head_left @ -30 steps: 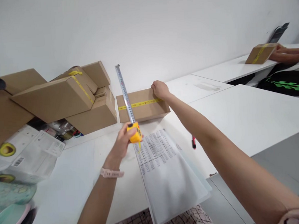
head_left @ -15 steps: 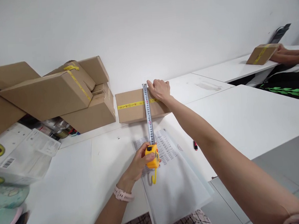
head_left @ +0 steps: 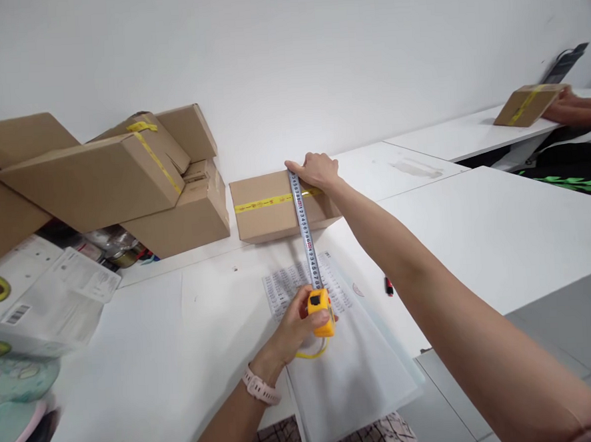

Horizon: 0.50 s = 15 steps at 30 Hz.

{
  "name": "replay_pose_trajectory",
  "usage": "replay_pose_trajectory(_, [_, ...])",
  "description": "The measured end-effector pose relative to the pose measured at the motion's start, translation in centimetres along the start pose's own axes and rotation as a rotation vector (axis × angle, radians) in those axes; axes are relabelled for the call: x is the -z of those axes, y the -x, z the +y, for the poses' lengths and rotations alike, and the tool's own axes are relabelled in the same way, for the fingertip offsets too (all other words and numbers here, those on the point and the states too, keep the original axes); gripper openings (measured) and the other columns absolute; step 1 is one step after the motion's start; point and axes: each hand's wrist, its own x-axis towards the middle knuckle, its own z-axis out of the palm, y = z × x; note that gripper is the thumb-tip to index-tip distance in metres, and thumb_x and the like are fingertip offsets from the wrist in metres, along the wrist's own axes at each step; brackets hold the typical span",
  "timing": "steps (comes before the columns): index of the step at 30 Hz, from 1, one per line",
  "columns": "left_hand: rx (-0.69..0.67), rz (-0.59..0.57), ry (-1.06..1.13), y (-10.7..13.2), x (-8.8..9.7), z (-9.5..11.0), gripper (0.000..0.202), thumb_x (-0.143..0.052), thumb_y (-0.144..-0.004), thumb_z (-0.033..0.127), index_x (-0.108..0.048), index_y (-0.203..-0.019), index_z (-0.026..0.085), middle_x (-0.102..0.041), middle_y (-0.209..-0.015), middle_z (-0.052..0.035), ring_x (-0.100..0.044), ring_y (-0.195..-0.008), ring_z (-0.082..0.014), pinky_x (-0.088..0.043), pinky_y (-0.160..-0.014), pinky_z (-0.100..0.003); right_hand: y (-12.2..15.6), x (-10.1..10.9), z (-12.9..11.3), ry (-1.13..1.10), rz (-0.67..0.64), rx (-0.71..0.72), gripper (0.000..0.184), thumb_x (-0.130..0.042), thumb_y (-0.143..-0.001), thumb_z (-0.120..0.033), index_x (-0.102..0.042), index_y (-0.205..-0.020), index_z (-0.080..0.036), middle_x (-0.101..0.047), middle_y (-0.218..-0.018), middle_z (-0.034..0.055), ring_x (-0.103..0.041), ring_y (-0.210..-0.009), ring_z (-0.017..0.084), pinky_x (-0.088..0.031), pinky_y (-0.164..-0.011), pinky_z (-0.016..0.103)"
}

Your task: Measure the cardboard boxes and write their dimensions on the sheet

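My left hand (head_left: 299,324) is closed around the yellow case of a tape measure (head_left: 320,313), a yellow wrist strap dangling below it. The metal blade (head_left: 303,224) runs out away from me across the top of a cardboard box (head_left: 268,219) with yellow printed tape. At the box's far edge my right hand (head_left: 320,169) is closed, its thumb over the blade's end, which it hides. Under the tape measure's case lie printed sheets (head_left: 337,295) in a clear sleeve.
Several cardboard boxes (head_left: 93,183) are stacked at the left, above a white carton with avocado pictures (head_left: 54,299). A red and black marker (head_left: 389,286) lies on the white table (head_left: 477,236). At the far right, another person's hands (head_left: 566,104) hold a taped box (head_left: 523,107).
My left hand has moved the tape measure's case to the right, so the blade now slants. My right thumb has come over the blade's far end.
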Motion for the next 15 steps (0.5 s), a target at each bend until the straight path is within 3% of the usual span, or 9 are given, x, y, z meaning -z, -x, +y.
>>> replay_pose_trajectory(5, [0.019, 0.022, -0.013, -0.7, -0.6, -1.0, 0.052, -0.087, -0.075, 0.044, -0.052, -0.107, 0.021, -0.062, -0.12, -0.0084, -0.069, -0.096, -0.0219, -0.051, -0.085, -0.036, 0.0, 0.3, -0.1, 0.018, -0.038, -0.001, 0.065, -0.042, -0.093, -0.071, -0.068, -0.106, -0.012, -0.072, -0.113, 0.0223, -0.063, -0.111, 0.038, -0.045, -0.097, 0.054])
replay_pose_trajectory(15, [0.041, 0.003, 0.006, -0.8, -0.2, -1.3, 0.058, -0.087, -0.074, 0.047, -0.053, -0.114, 0.021, -0.065, -0.118, -0.0107, -0.069, -0.1, -0.0245, -0.05, -0.088, -0.038, -0.2, -0.2, 0.0, 0.013, -0.003, -0.004, 0.065, -0.041, -0.094, -0.071, -0.068, -0.103, -0.013, -0.072, -0.109, 0.0223, -0.063, -0.11, 0.038, -0.045, -0.096, 0.055])
